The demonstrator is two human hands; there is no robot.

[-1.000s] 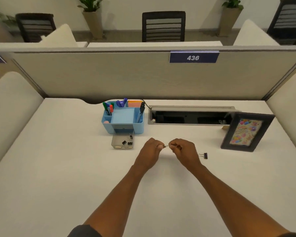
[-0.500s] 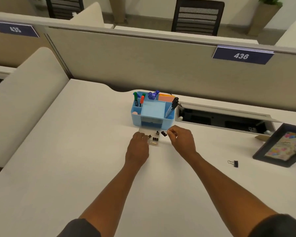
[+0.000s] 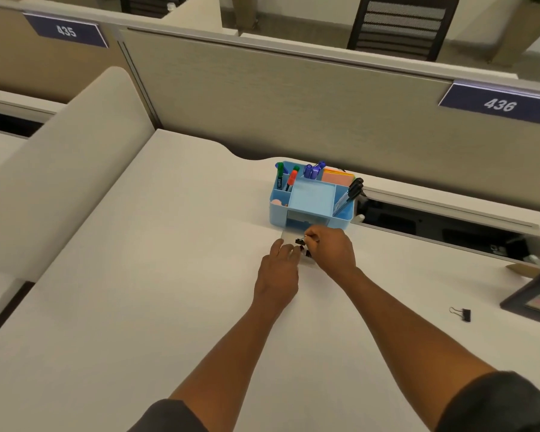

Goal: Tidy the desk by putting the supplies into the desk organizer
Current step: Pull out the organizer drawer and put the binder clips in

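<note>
Pinching a small black binder clip (image 3: 299, 241) over the clear plastic drawer (image 3: 286, 236), the right hand (image 3: 332, 249) hovered before the light-blue plastic desk organizer (image 3: 312, 198); the left hand (image 3: 279, 269) rested relaxed on the drawer.

Blue desk organizer (image 3: 312, 210) upright at the desk's far edge; markers, pens and a pink-orange pad stand in its back compartments. Clear drawer (image 3: 289, 236) pulled out in front, mostly hidden by hands, black clips inside. One black binder clip (image 3: 300, 241) pinched just above the drawer. Another binder clip (image 3: 463, 314) lies on the desk, well apart to the right.
</note>
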